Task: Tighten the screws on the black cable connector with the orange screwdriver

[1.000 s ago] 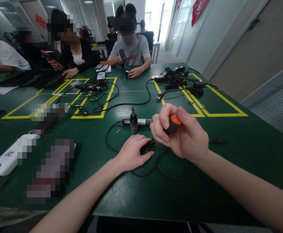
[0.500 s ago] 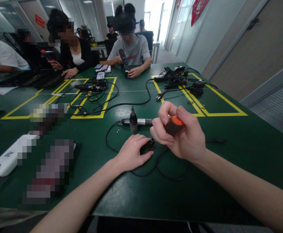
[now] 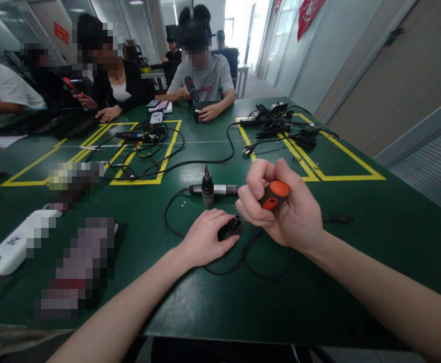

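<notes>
My right hand is wrapped round the orange-and-dark-grey handle of a screwdriver, raised over the table; the blade is hidden behind the fingers. Lower down, my left hand rests on the green table with thumb and fingers round a small black part with a metal collar. Just beyond that hand, a black, cone-topped tool head stands upright with its metal tip upward. Behind it lies a black-and-silver cylindrical tool, its cord looping past my left hand.
A white power strip and a blurred flat object lie to the left. Tangled cables and black gear sit around the yellow-taped areas. Across the table, a person holds a dark power tool; other people sit further left.
The screwdriver handle has turned in my right hand, showing more of its orange end and an orange side patch. That hand has shifted slightly right; my left hand stays still.
</notes>
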A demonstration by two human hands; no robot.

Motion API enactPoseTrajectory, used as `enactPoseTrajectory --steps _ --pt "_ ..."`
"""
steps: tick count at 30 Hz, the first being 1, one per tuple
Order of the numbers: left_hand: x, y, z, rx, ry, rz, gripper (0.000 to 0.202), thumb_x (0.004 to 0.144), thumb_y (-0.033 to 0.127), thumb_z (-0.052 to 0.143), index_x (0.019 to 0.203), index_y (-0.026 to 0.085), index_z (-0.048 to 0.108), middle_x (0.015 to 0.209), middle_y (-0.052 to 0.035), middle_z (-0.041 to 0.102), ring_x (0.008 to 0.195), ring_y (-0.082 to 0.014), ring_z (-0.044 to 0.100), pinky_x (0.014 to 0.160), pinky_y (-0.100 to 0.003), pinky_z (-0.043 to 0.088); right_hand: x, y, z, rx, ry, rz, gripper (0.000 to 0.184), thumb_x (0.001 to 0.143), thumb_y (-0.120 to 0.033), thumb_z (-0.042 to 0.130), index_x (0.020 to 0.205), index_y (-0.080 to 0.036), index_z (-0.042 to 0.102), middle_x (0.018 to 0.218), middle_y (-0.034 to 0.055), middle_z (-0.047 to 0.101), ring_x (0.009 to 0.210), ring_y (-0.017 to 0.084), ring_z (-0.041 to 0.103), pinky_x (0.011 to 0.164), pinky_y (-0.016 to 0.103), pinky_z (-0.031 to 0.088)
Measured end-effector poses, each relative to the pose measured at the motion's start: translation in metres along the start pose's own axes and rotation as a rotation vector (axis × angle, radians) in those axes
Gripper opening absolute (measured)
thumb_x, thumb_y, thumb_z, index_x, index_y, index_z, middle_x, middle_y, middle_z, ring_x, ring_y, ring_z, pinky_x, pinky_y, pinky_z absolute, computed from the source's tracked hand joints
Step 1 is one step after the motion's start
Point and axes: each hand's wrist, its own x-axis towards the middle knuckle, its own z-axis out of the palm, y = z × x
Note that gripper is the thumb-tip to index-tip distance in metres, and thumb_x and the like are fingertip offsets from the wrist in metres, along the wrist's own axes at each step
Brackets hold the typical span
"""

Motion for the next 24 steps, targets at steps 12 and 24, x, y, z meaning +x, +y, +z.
enactPoseTrajectory --steps 12,24 --pt "0.0001 0.0001 -0.0002 -0.002 -0.004 -0.006 0.030 0.093 0.030 0.072 0.121 0.022 0.073 0.116 -0.0081 0.077 0.115 -0.0271 0.070 0.107 -0.046 0.054 0.0010 0.0028 -0.0015 0.015 -0.034 -0.002 0.057 0.101 -0.071 0.050 0.070 -0.023 0.050 0.041 -0.0108 0.032 0.034 0.007 0.018 0.035 0.019 0.021" --pt "-0.0001 0.0001 0.0000 0.001 0.001 -0.006 0.030 0.093 0.029 0.072 0.122 0.023 0.073 0.116 -0.0077 0.078 0.116 -0.0273 0.070 0.108 -0.047 0.054 -0.0041 0.0007 -0.0039 -0.029 -0.063 -0.036 0.048 0.101 -0.064 0.052 0.076 -0.023 0.051 0.049 -0.0099 0.034 0.042 0.009 0.024 0.043 0.023 0.023"
